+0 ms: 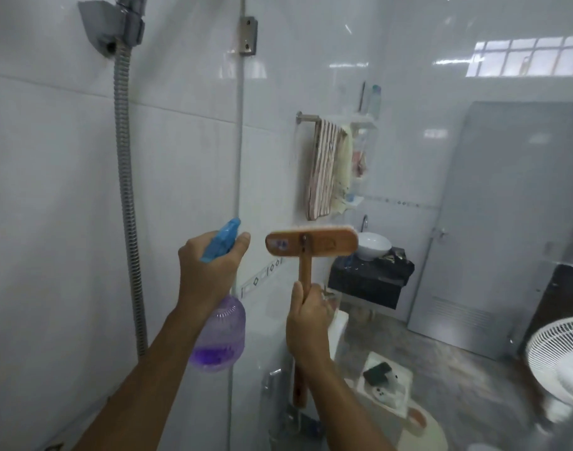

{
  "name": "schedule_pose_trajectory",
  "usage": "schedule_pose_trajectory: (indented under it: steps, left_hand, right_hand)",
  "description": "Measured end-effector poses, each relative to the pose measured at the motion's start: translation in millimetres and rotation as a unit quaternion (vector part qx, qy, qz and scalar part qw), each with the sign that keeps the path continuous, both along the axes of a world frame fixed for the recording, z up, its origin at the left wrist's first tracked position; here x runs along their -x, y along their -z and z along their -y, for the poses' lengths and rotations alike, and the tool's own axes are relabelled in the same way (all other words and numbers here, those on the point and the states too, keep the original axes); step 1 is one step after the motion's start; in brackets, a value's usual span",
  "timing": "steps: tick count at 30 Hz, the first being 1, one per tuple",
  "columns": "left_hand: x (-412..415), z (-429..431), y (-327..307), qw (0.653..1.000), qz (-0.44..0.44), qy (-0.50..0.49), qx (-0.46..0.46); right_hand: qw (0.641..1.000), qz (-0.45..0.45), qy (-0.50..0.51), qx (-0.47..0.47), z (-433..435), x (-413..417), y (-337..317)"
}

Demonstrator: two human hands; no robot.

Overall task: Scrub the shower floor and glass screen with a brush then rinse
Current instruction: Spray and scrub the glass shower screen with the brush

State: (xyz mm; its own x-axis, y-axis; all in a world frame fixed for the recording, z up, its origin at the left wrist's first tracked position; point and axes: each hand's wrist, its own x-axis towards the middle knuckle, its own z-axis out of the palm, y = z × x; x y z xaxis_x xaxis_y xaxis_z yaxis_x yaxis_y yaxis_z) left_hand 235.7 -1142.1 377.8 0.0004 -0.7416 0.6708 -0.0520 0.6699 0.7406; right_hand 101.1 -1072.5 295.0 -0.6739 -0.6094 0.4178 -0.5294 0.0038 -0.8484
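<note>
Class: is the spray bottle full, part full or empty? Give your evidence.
Part full: purple liquid lies only in the bottom of the spray bottle; the clear plastic above it looks empty.

light: soft, even daylight | glare: window (532, 56) reflection upper right | blur: mild overall | edges: wide-angle bending

Left grip (210, 268) carries the spray bottle (218, 336), with the shower hose (125, 177) to its left. The brush (312, 244) rises from the right grip (307, 320), its head above, at the glass screen (268, 157). Behind the glass, the towel (324, 167) hangs above the right grip, the basin (372, 245) sits on the worktop (369, 271) to its right, and the fan (558, 356) stands farther right.
</note>
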Motion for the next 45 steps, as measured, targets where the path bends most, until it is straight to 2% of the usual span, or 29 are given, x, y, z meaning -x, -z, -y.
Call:
schedule_pose_trajectory:
  steps: [3, 11, 19, 26, 31, 36, 45]
  left_hand:
    - [3, -3, 10, 1.000, 0.007, 0.004, -0.011]
    - [17, -16, 39, 0.997, 0.024, 0.037, -0.061]
    - [30, -19, 48, 0.985, 0.087, 0.093, -0.119]
    - [25, -20, 45, 0.983, 0.092, 0.124, -0.099]
    - [30, -26, 45, 0.988, 0.078, 0.109, -0.082]
    - [30, -22, 44, 0.984, 0.068, 0.118, -0.117]
    - [28, -20, 50, 0.986, 0.065, 0.098, -0.117]
  right_hand:
    - [0.999, 0.027, -0.019, -0.014, -8, -4, 9]
    - [0.996, -0.029, -0.026, 0.080, -7, 31, -93]
    - [1.000, 0.001, -0.009, 0.016, -42, 43, -22]
    - [0.999, 0.015, -0.035, 0.035, -41, 50, -55]
    - [0.998, 0.012, -0.039, 0.043, -37, 48, -67]
    - [0.998, 0.008, -0.044, 0.049, -33, 40, -76]
    - [0.998, 0.004, -0.040, 0.047, -29, 44, -69]
